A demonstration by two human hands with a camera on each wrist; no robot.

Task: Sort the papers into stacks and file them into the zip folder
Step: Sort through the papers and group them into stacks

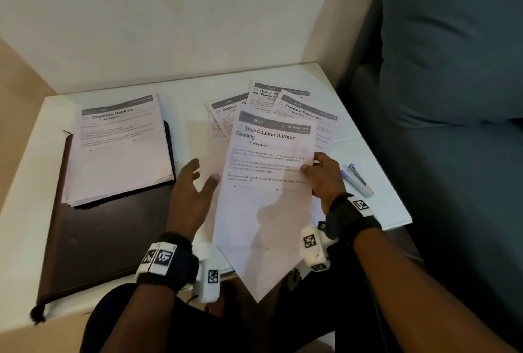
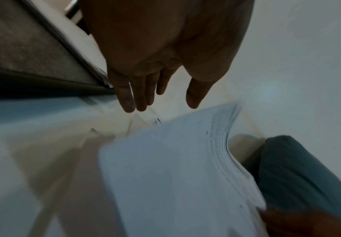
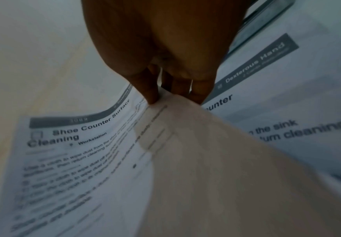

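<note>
On the bench (image 1: 34, 211) your zip folder (image 1: 93, 239) lies at the left, long axis near-to-far, under a stack (image 1: 120, 148). Your right hand (image 1: 322, 180) pinches a sheet (image 1: 263, 211), its heading pointing far; your left hand (image 1: 192, 194) hovers, fingers (image 2: 141, 94) spread, holding nothing.

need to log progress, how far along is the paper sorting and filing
Done: one stack topped "Organize Napkins" lies on the shut dark brown zip folder.
In hand: the right hand pinches the white "Shoe Counter Surface Cleaning" sheet; the left hand hovers open beside it.
Left: three fanned sheets on the white table unsorted; nothing looks filed yet.
</note>
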